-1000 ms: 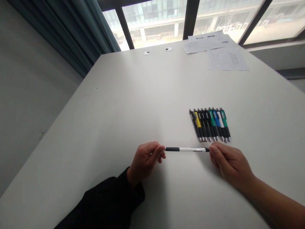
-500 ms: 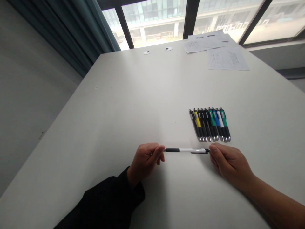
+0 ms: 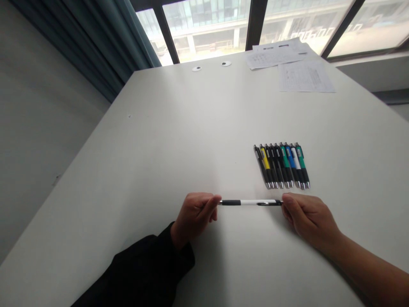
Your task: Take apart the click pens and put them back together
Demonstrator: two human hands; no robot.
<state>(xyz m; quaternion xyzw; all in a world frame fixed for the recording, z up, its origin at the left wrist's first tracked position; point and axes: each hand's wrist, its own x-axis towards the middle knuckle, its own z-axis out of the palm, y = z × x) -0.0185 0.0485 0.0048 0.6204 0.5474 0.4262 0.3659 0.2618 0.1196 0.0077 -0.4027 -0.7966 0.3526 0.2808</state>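
A white pen (image 3: 251, 203) with a black grip is stretched level between my two hands, near the front of the white table (image 3: 191, 140). My left hand (image 3: 196, 215) pinches its silver tip end between thumb and fingers. At the other end, my right hand (image 3: 308, 217) is closed on the black push-button end. The clip shows on the side of the barrel facing the camera. Just beyond my right hand lies a tight row of several pens (image 3: 281, 166), side by side with tips towards me; their barrels are black, yellow, green, blue and white.
Printed papers (image 3: 305, 77) lie at the table's far right by the window (image 3: 207, 30). Two small white oval pieces with dark centres (image 3: 197, 69) (image 3: 226, 64) sit at the far edge. A dark blue-green curtain (image 3: 128, 47) hangs at the back left.
The white pen has turned about its long axis, so its clip has moved from the lower edge onto the side facing the camera. Both hands keep nearly the same place.
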